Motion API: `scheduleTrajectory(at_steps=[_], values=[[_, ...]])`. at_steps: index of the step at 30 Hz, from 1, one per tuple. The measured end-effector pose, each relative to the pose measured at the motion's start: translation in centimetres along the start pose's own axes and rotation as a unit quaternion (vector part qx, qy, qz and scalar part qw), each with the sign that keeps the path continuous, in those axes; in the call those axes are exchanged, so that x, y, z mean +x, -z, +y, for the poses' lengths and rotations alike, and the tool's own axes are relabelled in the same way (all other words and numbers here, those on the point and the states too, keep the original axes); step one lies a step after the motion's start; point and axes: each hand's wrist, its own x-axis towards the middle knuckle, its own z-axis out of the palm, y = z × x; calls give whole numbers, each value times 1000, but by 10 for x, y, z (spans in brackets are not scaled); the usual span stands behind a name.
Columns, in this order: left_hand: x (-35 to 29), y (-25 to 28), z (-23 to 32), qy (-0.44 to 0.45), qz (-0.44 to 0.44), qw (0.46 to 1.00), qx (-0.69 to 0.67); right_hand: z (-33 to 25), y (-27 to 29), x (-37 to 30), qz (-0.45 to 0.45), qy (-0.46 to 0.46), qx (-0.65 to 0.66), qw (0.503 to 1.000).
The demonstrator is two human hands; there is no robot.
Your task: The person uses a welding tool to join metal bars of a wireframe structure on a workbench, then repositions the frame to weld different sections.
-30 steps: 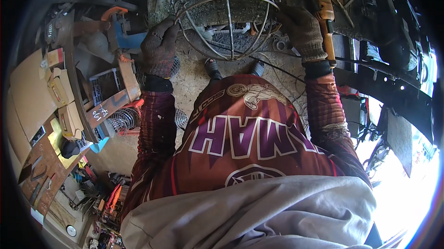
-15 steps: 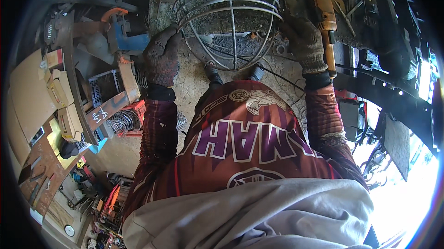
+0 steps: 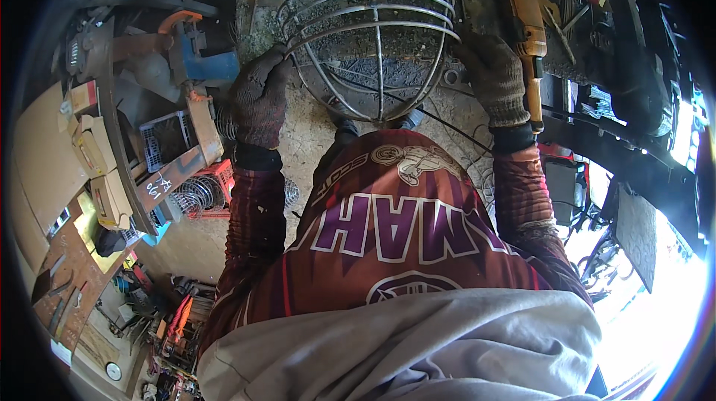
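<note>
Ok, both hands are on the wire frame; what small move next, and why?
I'd probably ease the frame forward, farther over the bench: the left hand and right hand grip it at opposite sides, and in this view its near curve shows beyond the bench's near edge.

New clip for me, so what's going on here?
A person grips the near ring of a round metal wire cage, the gloved left hand on one side, the gloved right hand on the other. Whether the cage touches the grimy workbench isn't clear. An orange power tool lies just right of the right hand.
</note>
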Motion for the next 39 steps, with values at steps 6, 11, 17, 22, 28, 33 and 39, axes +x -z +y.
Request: scheduleTrajectory(at_steps=[6, 11, 17, 22, 28, 33, 39], values=[[1, 1, 4, 11, -5, 1000, 1, 2, -3, 0, -9, -26, 56, 998], [1, 0, 1, 2, -6, 1000, 21, -3, -1, 0, -17, -53, 65, 996], [-3, 2, -4, 9, -11, 1000, 12, -3, 0, 0, -1, -22, 45, 999], [-1, 0, -3, 0, 0, 1000, 7, 8, -6, -2, -1, -4, 42, 999], [1, 3, 1, -9, -21, 999, 35, 1, -4, -1, 3, 3, 17, 1000], [-1, 1, -2, -1, -12, 1000, 18, 10, -4, -1, 11, 84, -50, 995], [-3, -1, -3, 11, -5, 1000, 27, 8, -3, -1, 37, 158, -120, 979]])
